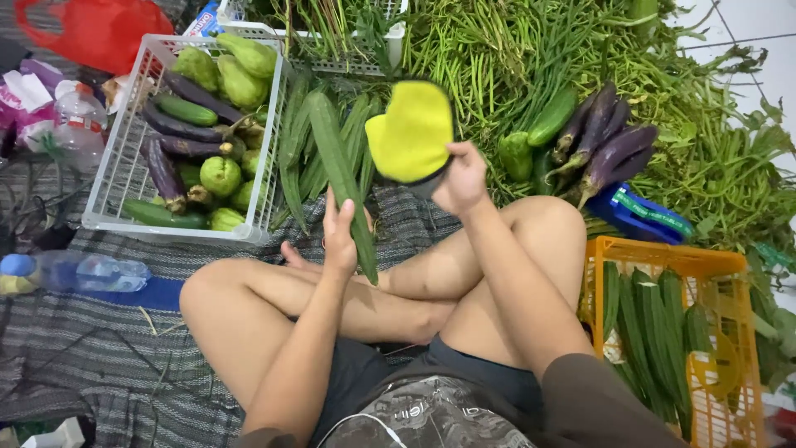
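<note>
I sit cross-legged on a striped mat. My left hand (pixel 340 236) grips a long green ridged gourd (pixel 338 170) near its lower end and holds it upright and tilted. My right hand (pixel 461 178) holds a yellow cloth (pixel 411 131) with a dark backing, raised beside the gourd's upper part. The cloth sits just right of the gourd, close to it; I cannot tell if they touch.
A white basket (pixel 120 170) at the left holds eggplants, cucumbers and chayotes. More ridged gourds (pixel 300 153) lie beside it. An orange crate (pixel 663 257) with gourds stands at the right. Purple eggplants (pixel 605 141), long beans (pixel 497 50), water bottles (pixel 83 272) and a red bag (pixel 104 29) lie around.
</note>
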